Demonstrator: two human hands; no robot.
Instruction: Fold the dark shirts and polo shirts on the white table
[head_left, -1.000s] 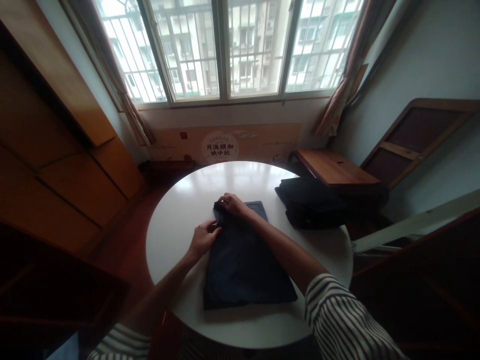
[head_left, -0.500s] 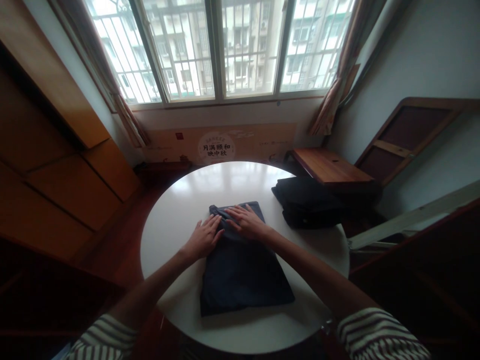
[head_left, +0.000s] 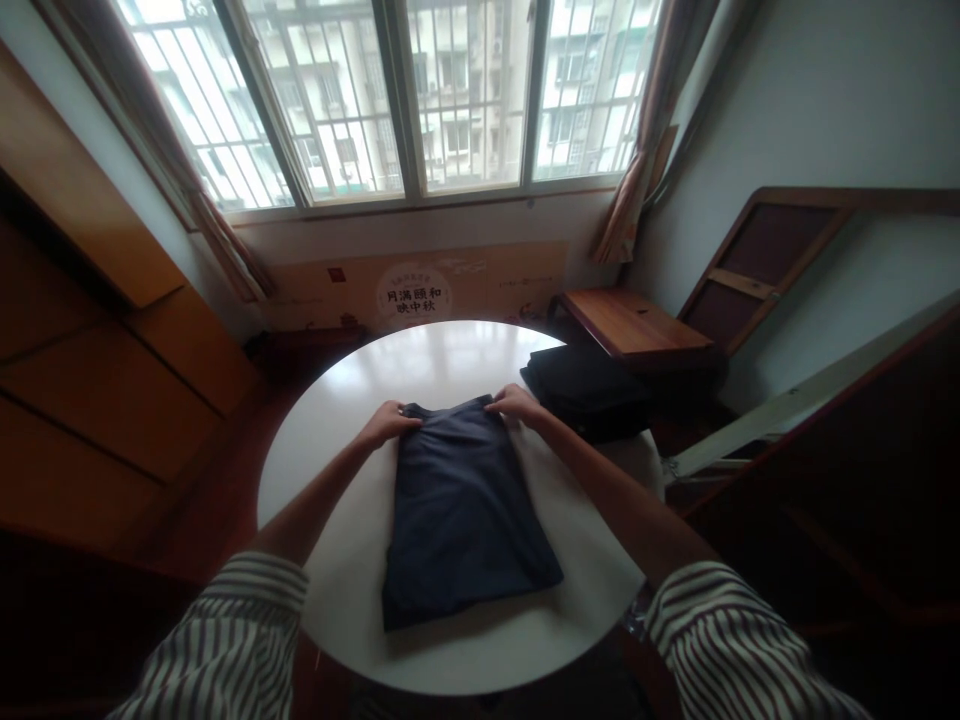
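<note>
A folded navy-blue cloth garment [head_left: 469,520] lies flat on the round white glossy table [head_left: 446,658], between the hands and extending from them toward the person. The left hand [head_left: 390,422] pinches its far left corner, thumb against fingers; the right hand [head_left: 516,403] pinches the far right corner likewise. A folded black cloth pile [head_left: 589,385] sits just beyond the right wrist, partly hidden by that forearm.

Two hands [head_left: 388,422] [head_left: 517,403], one navy garment [head_left: 466,510], one black bundle [head_left: 585,388], one round table [head_left: 341,590]
</note>
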